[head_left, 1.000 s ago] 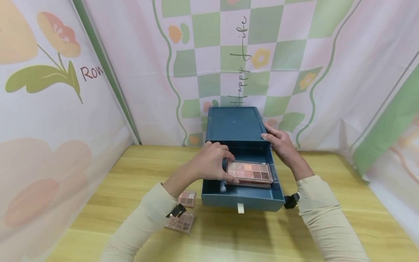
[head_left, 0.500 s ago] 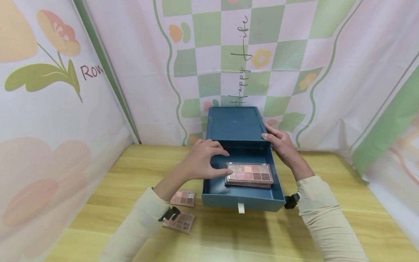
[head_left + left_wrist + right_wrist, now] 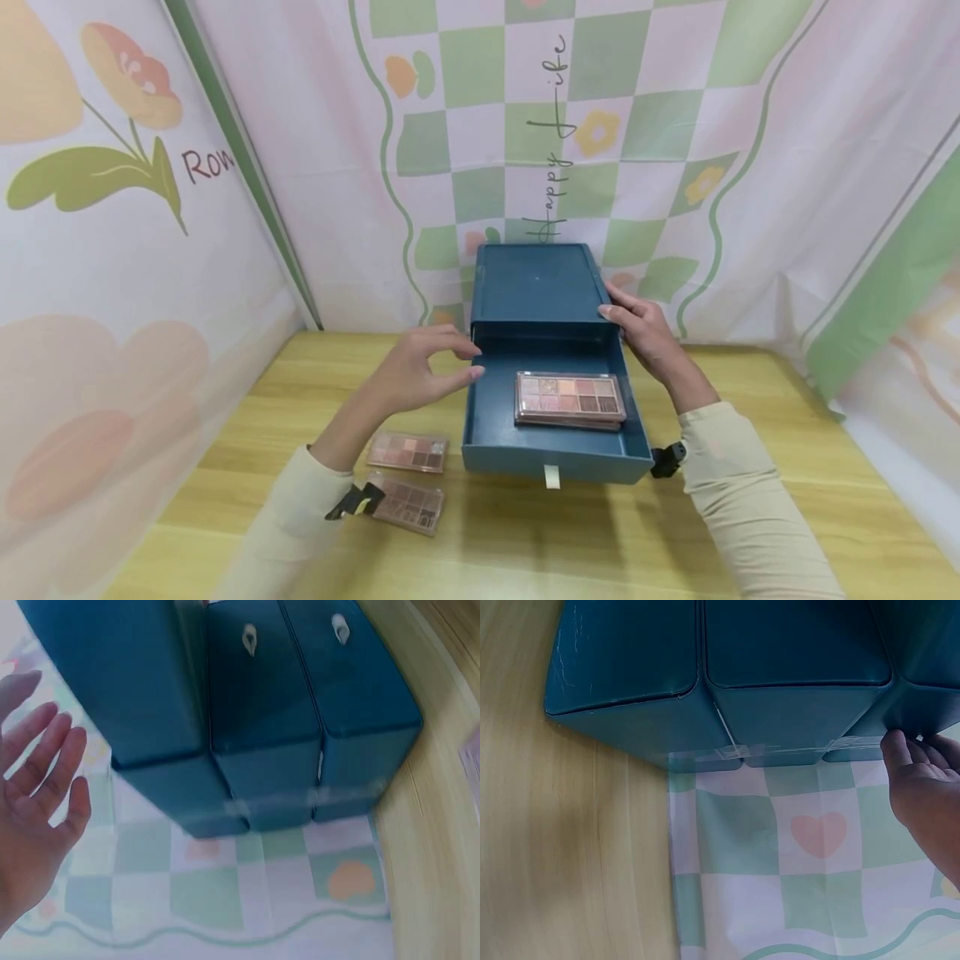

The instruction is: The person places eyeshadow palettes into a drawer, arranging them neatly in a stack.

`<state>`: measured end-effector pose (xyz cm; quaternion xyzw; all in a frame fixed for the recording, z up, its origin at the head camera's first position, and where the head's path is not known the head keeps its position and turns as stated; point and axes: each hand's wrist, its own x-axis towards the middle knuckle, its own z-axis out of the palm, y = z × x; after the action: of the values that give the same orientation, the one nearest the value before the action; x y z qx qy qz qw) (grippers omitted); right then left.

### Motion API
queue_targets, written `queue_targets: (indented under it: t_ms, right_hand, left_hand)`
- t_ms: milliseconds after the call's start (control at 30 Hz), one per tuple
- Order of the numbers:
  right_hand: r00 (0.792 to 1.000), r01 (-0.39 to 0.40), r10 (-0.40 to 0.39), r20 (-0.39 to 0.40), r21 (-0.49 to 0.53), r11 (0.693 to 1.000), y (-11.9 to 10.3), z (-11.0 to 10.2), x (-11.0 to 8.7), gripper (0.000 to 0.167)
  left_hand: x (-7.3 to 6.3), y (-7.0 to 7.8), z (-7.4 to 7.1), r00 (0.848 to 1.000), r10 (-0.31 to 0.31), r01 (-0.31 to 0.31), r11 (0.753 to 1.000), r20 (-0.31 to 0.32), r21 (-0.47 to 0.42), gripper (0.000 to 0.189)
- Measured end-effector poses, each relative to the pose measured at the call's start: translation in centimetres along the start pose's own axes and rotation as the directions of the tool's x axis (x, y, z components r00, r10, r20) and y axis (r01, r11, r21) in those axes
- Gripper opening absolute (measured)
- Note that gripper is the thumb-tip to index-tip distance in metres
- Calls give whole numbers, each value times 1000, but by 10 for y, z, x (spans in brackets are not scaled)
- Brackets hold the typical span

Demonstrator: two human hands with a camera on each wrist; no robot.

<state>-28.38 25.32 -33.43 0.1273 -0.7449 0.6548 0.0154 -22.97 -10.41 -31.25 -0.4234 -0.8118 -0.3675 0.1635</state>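
Note:
A dark blue storage cabinet (image 3: 536,283) stands against the back cloth, its top drawer (image 3: 555,467) pulled out. In the drawer's right part lie stacked eyeshadow palettes (image 3: 570,396), the upper one with a clear lid. My left hand (image 3: 412,371) is beside the drawer's left wall, thumb and fingers apart and nothing between them; the left wrist view shows the same hand (image 3: 41,780) with spread fingers. My right hand (image 3: 645,333) grips the cabinet's right front edge, thumb at the front and fingers along the side. In the right wrist view that hand (image 3: 926,776) touches the cabinet's side.
Two more eyeshadow palettes lie on the wooden table left of the drawer, an upper palette (image 3: 407,451) and a lower palette (image 3: 408,502). Below the pulled-out drawer are two closed drawers, a middle drawer (image 3: 255,682) and a bottom drawer (image 3: 356,675), with small pull tabs.
My left hand has let go of the stacked palettes and moved left, out of the drawer. The stack stays in the drawer. My right hand has kept its place.

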Motion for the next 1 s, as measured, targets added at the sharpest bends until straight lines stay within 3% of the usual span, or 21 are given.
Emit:
queue_targets:
  t_ms: [200,433,733,933,1000]
  right_hand:
    - [1000,8,-8,-11,-2,1000,0,-3,0,65]
    - [1000,-3,2,-9,-27,1000,0,-3,-1,65]
    - [1000,-8,8,6,-8,1000,0,0,-1,65]
    - [1000,-8,8,-4,-8,1000,-1,-2,-1,64]
    - [1000,-5,5,0,-10,1000,0,-2,-2,64]
  left_hand:
    - [-16,-12,-15,991,-131,131,991,6,23,21]
    - [-36,-38,-18,969,-235,233,971,69,46,21]
    - [-66,-79,-20,892,-419,410,908,171,83,30]
    - [-85,-101,-17,825,-485,492,869,291,55,45]
    - [-93,-107,-16,810,-489,501,864,323,50,48]
